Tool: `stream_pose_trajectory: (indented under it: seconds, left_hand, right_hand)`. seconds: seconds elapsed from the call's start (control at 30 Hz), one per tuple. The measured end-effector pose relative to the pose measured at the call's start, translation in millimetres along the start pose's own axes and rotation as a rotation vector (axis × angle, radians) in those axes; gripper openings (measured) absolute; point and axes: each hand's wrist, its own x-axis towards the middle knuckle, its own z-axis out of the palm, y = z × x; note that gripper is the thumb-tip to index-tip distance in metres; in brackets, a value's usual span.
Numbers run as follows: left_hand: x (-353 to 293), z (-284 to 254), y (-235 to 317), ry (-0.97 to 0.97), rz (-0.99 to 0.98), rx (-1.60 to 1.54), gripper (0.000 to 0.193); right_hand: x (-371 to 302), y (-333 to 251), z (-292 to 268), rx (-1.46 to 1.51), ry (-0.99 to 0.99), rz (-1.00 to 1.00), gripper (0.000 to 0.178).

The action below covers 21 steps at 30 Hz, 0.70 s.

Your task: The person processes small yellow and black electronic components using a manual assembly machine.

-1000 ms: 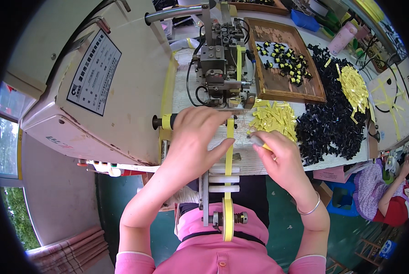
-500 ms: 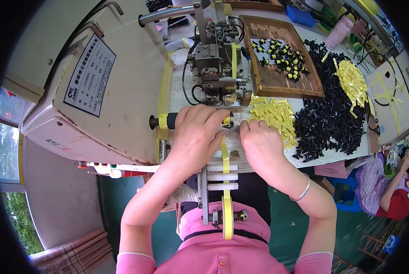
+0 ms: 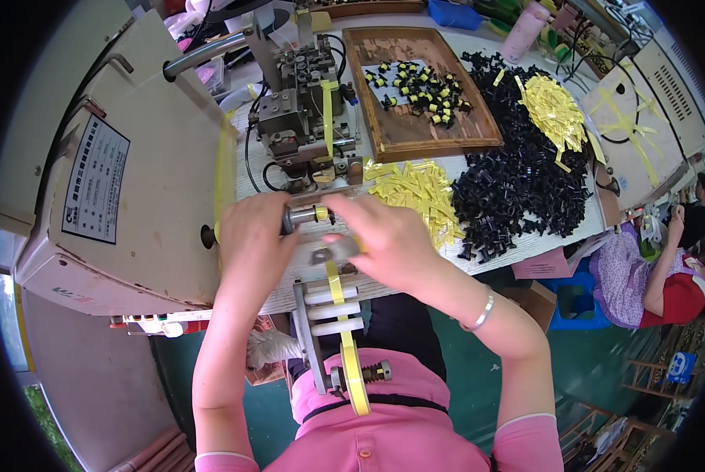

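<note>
My left hand [image 3: 256, 236] is wrapped around the dark grip of a spindle, whose black knob [image 3: 208, 236] sticks out on its left side. From the fingers a bare metal shaft [image 3: 302, 215] reaches to the right. At its end sits a small black piece with a yellow band [image 3: 322, 213]. My right hand [image 3: 388, 240] is just right of that end, index finger and thumb apart; its lower fingers are blurred by motion. Below the hands, a yellow tape [image 3: 335, 285] runs over white rollers [image 3: 335, 311] from a tape reel [image 3: 354, 381].
A metal machine head [image 3: 297, 118] stands behind the hands, and a large beige housing [image 3: 144, 189] at left. Farther right lie a wooden tray [image 3: 439, 149], yellow strips [image 3: 419, 197] and a heap of black parts [image 3: 518, 189]. Another person [image 3: 628, 275] sits at the far right.
The whole view has shifted. My left hand has slid toward the knob, baring the metal shaft. My right hand has come left and up to the shaft's end.
</note>
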Motion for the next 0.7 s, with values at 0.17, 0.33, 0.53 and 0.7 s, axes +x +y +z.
stream_pose_trajectory:
  seconds: [0.17,0.33,0.53,0.7]
  left_hand:
    - [-3.8,-2.0,-2.3,-0.037,-0.03,-0.014,0.036]
    - [-1.4,-2.3,3.4,0.006,0.001,0.043,0.034]
    - [-3.2,-0.3,-0.4,0.052,0.02,0.026,0.033]
    - [-2.2,-1.7,2.3,0.041,0.02,0.029,0.034]
  right_hand:
    - [6.5,11.2,-4.9,-0.173,-0.171,-0.097,0.036]
    - [18.9,84.1,-47.4,-0.312,0.051,0.274,0.03]
    - [28.7,142.8,-123.8,-0.533,0.121,0.411,0.019]
    - [-0.4,168.8,-151.8,-0.66,-0.312,0.545,0.017]
